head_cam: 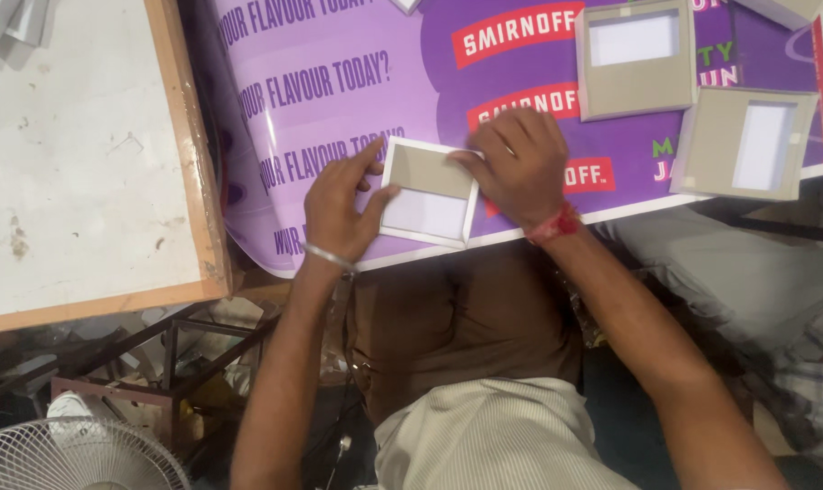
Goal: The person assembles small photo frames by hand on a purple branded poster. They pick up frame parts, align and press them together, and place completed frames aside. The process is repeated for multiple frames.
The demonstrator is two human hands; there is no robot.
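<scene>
Two grey card frames [636, 59] crowd the right; purple sheet [339, 100] leftward lies open.

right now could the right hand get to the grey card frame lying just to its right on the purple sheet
Probably yes. The right hand rests on the small white-edged box, and the nearest grey card frame lies flat on the purple sheet with only bare sheet between them. The hand would have to let go of the box first.
</scene>
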